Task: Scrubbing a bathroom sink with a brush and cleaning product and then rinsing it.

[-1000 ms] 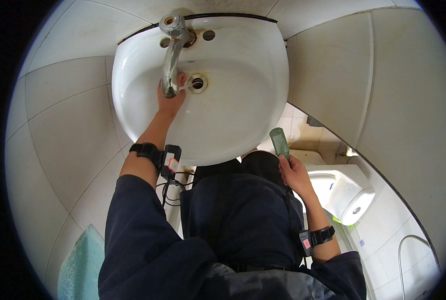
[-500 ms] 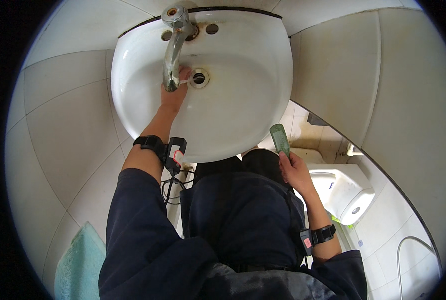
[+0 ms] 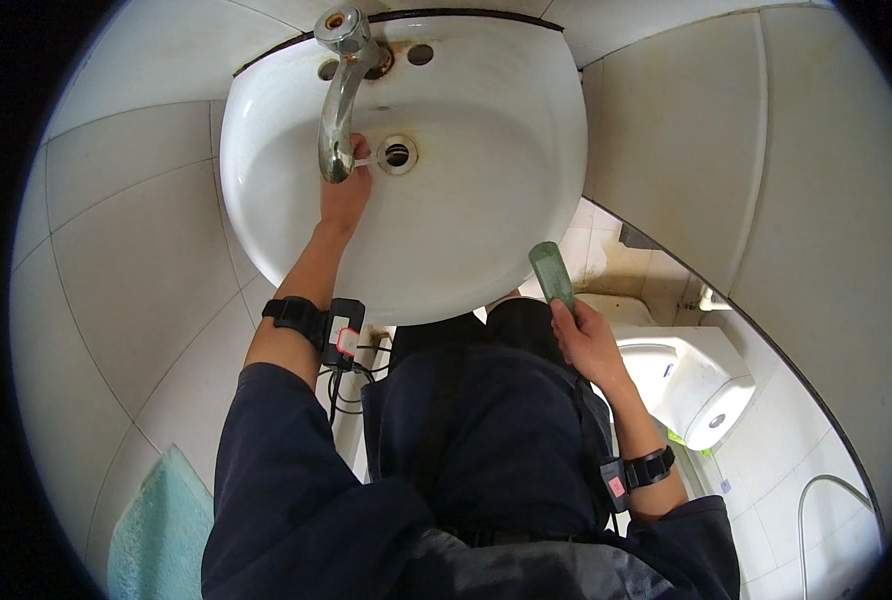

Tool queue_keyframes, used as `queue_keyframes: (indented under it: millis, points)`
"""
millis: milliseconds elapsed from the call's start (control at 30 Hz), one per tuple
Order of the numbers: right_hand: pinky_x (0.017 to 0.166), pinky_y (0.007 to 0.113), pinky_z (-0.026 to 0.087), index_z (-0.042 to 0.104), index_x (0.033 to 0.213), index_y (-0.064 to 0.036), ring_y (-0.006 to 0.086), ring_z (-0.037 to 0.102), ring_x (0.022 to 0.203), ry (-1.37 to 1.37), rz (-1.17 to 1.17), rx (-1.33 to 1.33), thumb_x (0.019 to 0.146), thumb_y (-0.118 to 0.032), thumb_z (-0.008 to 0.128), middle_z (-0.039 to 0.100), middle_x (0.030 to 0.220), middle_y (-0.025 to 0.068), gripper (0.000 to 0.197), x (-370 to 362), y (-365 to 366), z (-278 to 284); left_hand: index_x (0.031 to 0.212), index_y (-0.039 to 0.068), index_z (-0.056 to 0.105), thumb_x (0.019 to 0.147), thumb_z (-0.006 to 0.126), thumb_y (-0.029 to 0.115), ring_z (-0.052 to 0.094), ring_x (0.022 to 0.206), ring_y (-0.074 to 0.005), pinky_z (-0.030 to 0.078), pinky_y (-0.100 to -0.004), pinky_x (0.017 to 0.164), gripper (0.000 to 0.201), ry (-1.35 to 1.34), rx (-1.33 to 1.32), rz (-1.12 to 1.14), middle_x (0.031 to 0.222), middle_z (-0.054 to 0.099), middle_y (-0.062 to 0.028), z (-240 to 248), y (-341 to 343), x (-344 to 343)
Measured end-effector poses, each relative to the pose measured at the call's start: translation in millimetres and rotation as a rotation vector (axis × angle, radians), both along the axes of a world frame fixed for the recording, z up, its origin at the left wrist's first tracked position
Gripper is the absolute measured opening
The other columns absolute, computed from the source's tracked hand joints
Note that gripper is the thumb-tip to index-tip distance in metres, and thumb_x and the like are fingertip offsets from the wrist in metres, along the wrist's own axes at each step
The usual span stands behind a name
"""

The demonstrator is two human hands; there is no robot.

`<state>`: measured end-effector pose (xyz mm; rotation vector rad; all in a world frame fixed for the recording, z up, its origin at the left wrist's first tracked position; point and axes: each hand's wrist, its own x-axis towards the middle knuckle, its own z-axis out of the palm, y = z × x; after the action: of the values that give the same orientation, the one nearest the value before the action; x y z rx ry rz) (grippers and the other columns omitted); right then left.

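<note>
Inside the white washbasin, my left hand is partly hidden by the chrome tap. It pinches a thin pale strip whose end points at the round drain hole. The exact kind of strip is too small to make out. Beyond the basin's right front edge, my right hand is closed round the lower end of a green, see-through, bottle-like container, tilted with its far end up and to the left.
A white toilet stands at the right, behind a dark slanting edge. Tiled wall runs along the left, with a turquoise towel low down. A grey hose curves at the lower right. Cables hang by my left forearm.
My left hand and the strip have shifted very slightly left within the basin. My right hand has brought the green container a little up and left.
</note>
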<state>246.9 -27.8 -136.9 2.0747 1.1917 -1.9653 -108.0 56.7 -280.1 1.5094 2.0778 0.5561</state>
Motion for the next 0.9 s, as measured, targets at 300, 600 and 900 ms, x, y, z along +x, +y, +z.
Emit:
queue_keyframes:
  millis: [300, 600, 900]
  points:
    - [0.06, 0.05, 0.045, 0.053, 0.082, -0.0012, 0.0422, 0.058, 0.067, -0.157, 0.544, 0.377, 0.094, -0.029, 0.045, 0.061, 0.072, 0.0221, 0.031, -56, 75, -11, 0.097, 0.006, 0.062, 0.081, 0.069, 0.025, 0.062, 0.079, -0.0217, 0.048, -0.0324, 0.074, 0.026, -0.006, -0.169, 0.295, 0.089, 0.065, -0.0093, 15, 16, 12]
    - [0.061, 0.043, 0.049, 0.056, 0.089, -0.0031, 0.032, 0.061, 0.07, -0.266, 0.822, 0.896, 0.091, -0.024, 0.049, 0.061, 0.08, 0.014, 0.022, -116, 126, -69, 0.092, 0.005, 0.063, 0.086, 0.058, 0.028, 0.06, 0.081, -0.0323, 0.046, -0.0385, 0.073, 0.024, -0.078, 0.152, 0.234, 0.087, 0.065, -0.0138, -15, -6, -4]
    - [0.063, 0.048, 0.048, 0.056, 0.092, -0.002, 0.0388, 0.061, 0.069, -0.295, 0.898, 0.934, 0.091, -0.022, 0.049, 0.062, 0.076, 0.0187, 0.021, -179, 154, -104, 0.097, 0.002, 0.062, 0.089, 0.054, 0.016, 0.059, 0.067, -0.0224, 0.046, -0.0321, 0.064, 0.018, -0.24, -0.064, 0.463, 0.08, 0.064, -0.0114, 48, -43, -6]
